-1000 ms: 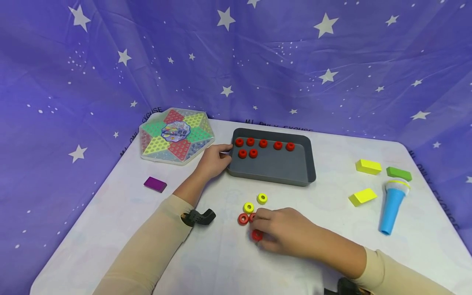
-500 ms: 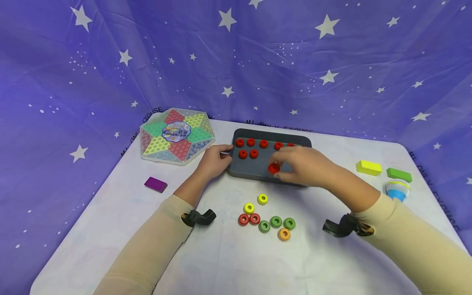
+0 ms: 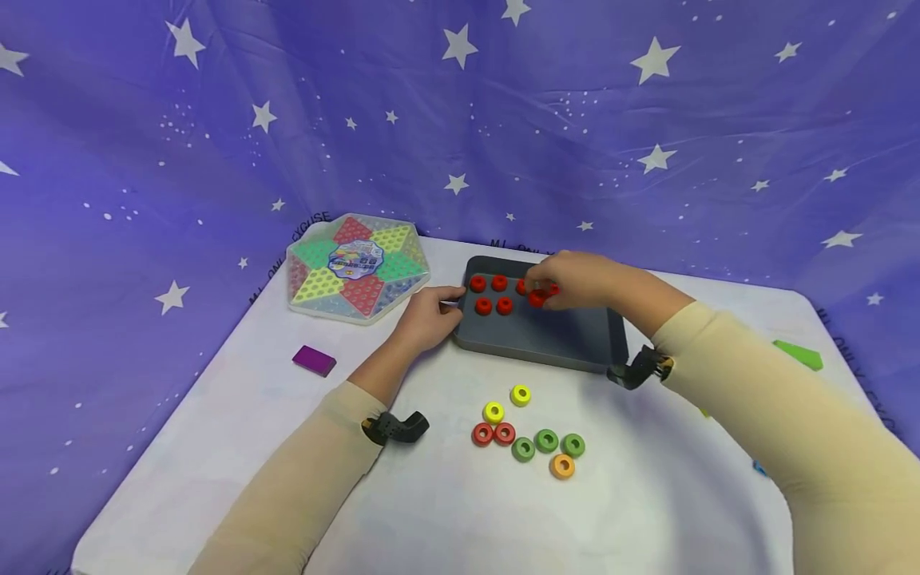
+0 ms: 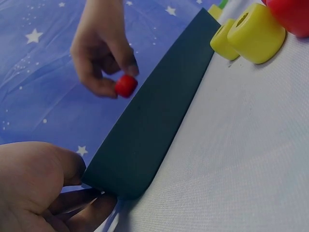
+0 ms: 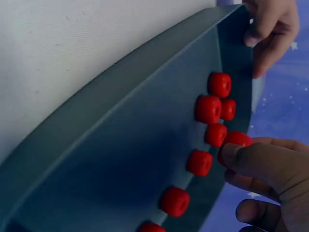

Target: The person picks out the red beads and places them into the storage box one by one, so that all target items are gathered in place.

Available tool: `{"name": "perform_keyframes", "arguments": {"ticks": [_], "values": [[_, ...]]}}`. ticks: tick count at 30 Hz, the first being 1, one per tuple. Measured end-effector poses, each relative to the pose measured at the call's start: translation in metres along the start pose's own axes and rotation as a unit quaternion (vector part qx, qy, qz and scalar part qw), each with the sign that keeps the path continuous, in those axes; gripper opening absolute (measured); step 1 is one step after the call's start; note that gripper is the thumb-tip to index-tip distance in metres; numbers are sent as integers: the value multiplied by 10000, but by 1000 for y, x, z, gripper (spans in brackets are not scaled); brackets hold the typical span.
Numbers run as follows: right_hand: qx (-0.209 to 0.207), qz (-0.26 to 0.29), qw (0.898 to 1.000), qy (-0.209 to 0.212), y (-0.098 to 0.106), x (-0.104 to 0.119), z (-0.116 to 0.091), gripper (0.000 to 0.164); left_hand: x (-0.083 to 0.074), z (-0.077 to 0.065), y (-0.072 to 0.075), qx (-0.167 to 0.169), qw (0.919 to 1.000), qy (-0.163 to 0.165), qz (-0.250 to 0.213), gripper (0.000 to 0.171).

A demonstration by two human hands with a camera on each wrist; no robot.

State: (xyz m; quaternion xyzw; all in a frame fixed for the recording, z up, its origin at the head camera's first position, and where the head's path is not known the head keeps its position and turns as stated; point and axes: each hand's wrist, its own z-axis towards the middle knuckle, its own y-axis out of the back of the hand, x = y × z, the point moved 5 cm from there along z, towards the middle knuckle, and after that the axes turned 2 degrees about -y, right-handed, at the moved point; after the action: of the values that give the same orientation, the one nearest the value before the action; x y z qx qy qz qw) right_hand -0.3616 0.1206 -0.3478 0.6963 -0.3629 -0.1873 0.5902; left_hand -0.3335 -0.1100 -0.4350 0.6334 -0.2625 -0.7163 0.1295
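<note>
A dark grey rectangular tray [image 3: 541,354] lies on the white table, with several small red rings [image 3: 483,306] in it along its far side. My left hand [image 3: 431,319] grips the tray's left end, thumb and fingers on either side of the wall in the right wrist view. Over the tray, my right hand [image 3: 582,281] pinches one red ring [image 5: 237,139] between thumb and fingers, close beside the others. In the left wrist view this red ring [image 4: 126,86] shows above the tray wall. My right hand covers part of the row in the head view.
In front of the tray lie two yellow rings [image 3: 521,395], two red rings [image 3: 505,434], three green rings [image 3: 546,440] and an orange ring [image 3: 562,466]. A hexagonal star-patterned game board [image 3: 357,267] and a purple block [image 3: 314,361] sit left, a green block [image 3: 798,354] right.
My right hand picked a red ring from the loose group on the table and carried it up and over the tray's far side. My left hand stays at the tray; the head view shifted slightly.
</note>
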Motion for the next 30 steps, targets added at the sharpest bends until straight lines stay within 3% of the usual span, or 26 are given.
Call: {"name": "perform_keyframes", "arguments": {"ticks": [8,13,16,22,27,30], "values": [[8,-10,10000,-50,-21,-6,22,28,-2,2,-3,-84,10000,-19,-25,48],[119,-143,9994,-284,-34,-6,24,30,-2,1,-4,-19,9999,-76,71,48],[-88,-264,9989,-381,-33,-6,22,35,-2,0,-2,-76,9999,-91,99,48],[-981,-245,9934,-542,-18,11,-6,39,-2,-1,-1,-75,9999,-54,93,49],[-1395,106,9895,-350,-18,53,-43,34,-3,-1,-2,-35,9999,-59,81,49],[-1397,264,9896,-236,-29,79,-60,29,-3,0,-1,-43,10000,-47,68,49]]}}
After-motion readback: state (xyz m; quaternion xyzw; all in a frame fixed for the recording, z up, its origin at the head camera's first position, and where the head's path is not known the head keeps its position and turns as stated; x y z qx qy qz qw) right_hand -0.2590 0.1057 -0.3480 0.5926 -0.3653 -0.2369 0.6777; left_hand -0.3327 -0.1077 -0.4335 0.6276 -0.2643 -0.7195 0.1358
